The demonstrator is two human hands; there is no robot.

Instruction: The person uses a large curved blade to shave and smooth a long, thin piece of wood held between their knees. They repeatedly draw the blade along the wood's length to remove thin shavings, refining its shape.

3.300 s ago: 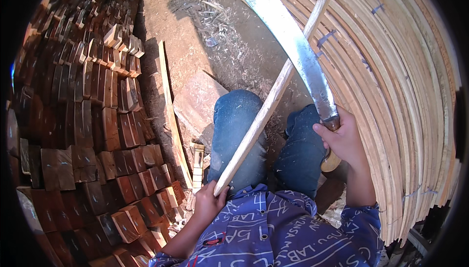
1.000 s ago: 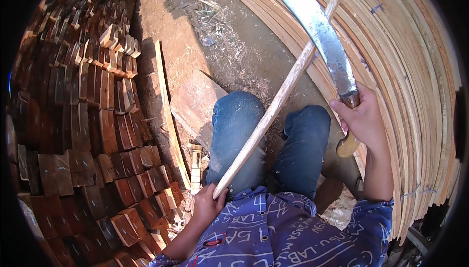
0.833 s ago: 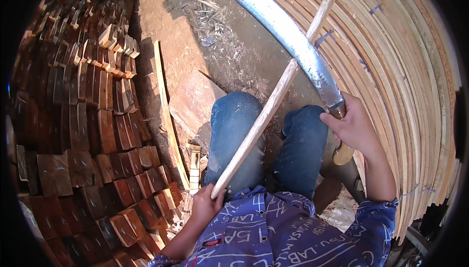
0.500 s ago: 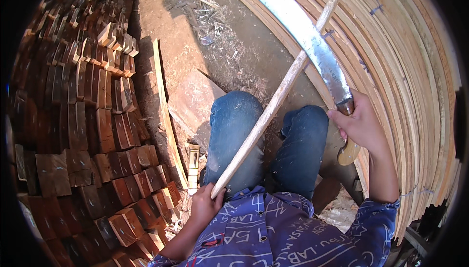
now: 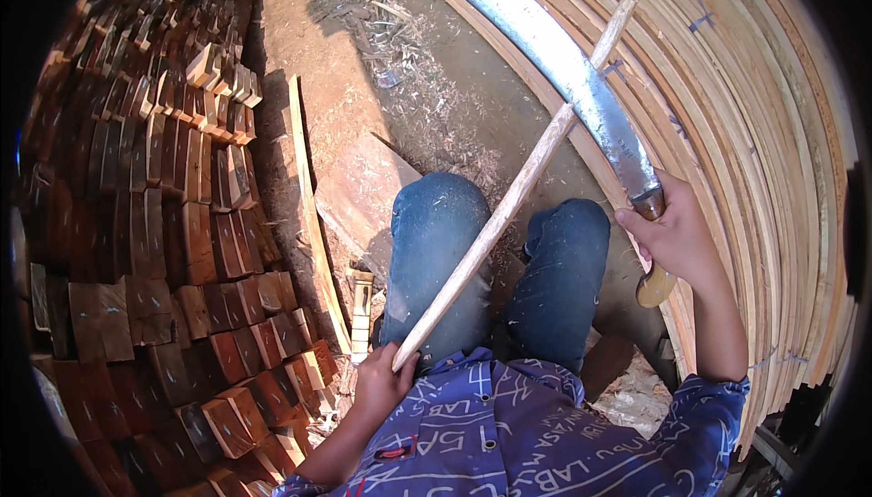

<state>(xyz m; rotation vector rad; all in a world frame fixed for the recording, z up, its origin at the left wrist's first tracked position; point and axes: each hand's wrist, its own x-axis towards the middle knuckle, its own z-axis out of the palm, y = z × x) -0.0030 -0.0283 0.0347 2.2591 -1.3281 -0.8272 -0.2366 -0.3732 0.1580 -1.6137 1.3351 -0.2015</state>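
My left hand [image 5: 381,379] is closed around the near end of a long, pale wooden stick [image 5: 488,239], low at my left hip. The stick slants up and away to the right, over my left thigh. In my right hand [image 5: 683,229] is the wooden handle of a machete, gripped to the right of my knees. The machete's broad, curved steel blade [image 5: 554,54] points up and to the left. It crosses above the stick near the far end, hiding a short part of it; whether blade and stick touch I cannot tell.
Stacked reddish-brown wood blocks [image 5: 173,252] rise along the left. Long pale strips [image 5: 772,152], tied in bundles, curve along the right. A flat board [image 5: 354,193], a thin wooden strip [image 5: 313,215] and a short banded yellowish piece [image 5: 361,315] lie on the ground. Wood shavings [image 5: 409,61] litter the ground ahead.
My right hand and the machete have shifted slightly right and down, the blade sliding a little along over the stick. My left hand stays on the stick's near end.
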